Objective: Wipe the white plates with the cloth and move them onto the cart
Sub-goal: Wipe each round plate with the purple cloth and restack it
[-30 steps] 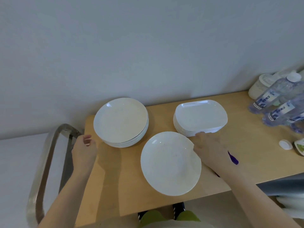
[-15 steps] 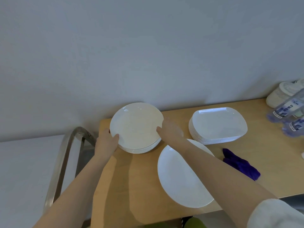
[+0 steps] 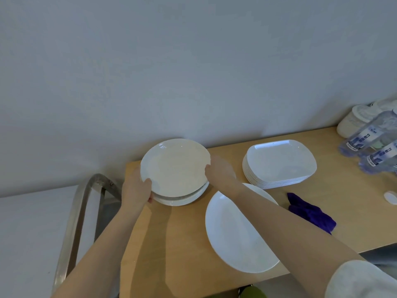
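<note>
Round white plates (image 3: pixel 175 168) sit in a stack at the far left corner of the wooden table (image 3: pixel 171 244), close against the wall, and the topmost part of that stack is tilted up off the rest. The left hand (image 3: pixel 136 190) grips the stack's near-left rim, thumb over the top and fingers tucked under; the right hand (image 3: pixel 219 172) holds the right rim with its fingers curled at the edge. How many plates are in the lift cannot be told.

To do this step well, I judge both hands should get their fingers fully under the same plate edge before raising, so nothing slips out of the middle, and keep the load level while it travels.

Just to the right of and nearer than the stack lies a single round plate (image 3: pixel 238 233), overhanging the table's near edge; the right forearm crosses above it, so the lift should go up first, then sideways. Farther right of the stack stands a pile of squarish white plates (image 3: pixel 279 162), and nearer than that pile lies the purple cloth (image 3: pixel 309 211), held by neither hand. Left of the stack, off the table's end, rises the cart's metal handle (image 3: pixel 86 194), the likely destination. Water bottles (image 3: pixel 369 143) stand at the far right.
</note>
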### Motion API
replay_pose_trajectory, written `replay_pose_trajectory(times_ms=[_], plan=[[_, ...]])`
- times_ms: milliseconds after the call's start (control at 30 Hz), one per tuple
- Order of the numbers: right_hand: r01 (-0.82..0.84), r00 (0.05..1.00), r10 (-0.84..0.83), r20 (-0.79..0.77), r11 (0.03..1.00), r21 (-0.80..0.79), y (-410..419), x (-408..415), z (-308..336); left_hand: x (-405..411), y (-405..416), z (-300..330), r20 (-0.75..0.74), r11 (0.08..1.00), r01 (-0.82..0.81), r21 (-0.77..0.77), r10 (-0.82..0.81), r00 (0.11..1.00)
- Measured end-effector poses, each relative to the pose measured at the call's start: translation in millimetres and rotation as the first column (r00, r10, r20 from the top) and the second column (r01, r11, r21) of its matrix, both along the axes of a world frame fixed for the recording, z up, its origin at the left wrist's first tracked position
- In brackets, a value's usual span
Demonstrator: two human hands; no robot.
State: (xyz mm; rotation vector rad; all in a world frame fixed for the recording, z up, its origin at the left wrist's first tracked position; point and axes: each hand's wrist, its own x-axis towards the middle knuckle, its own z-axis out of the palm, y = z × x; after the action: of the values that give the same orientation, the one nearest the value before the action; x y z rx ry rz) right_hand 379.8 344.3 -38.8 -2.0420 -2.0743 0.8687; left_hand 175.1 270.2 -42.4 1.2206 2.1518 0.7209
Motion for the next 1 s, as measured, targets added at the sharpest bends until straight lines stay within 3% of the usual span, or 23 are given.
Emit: replay_pose_trajectory(times_ms=[133,300,467,567,767,1000], plan=[[0.039,0.981,-0.041,-0.188,0.999,-0.013,1,8,-6,1,-1,8,0.131,0.995,-0.086,0.058,0.078,0.988],[0.065,0.95,-0.042,-0.31,0.996,0.064,-8,26,-8,19,-19,12,0.29,0.984,-0.149,0.102,0.114,0.95],[0.158,0.896,-0.081,-0.436,0.977,0.143,-36,55,3,44,-44,20,0.216,0.976,-0.104,0.19,0.061,0.975],[0.201,0.854,-0.111,-0.509,0.972,0.125,-62,80,8,64,-58,26,0.257,0.978,-0.049,0.203,-0.005,0.966],[0.296,0.845,-0.251,-0.472,0.955,0.021,-111,142,5,110,-85,18,0.529,0.99,0.013,0.143,-0.087,0.844],[0.319,0.846,-0.283,-0.451,0.948,0.003,-145,183,-15,146,-105,-11,0.576,0.996,0.088,-0.006,-0.068,0.815]])
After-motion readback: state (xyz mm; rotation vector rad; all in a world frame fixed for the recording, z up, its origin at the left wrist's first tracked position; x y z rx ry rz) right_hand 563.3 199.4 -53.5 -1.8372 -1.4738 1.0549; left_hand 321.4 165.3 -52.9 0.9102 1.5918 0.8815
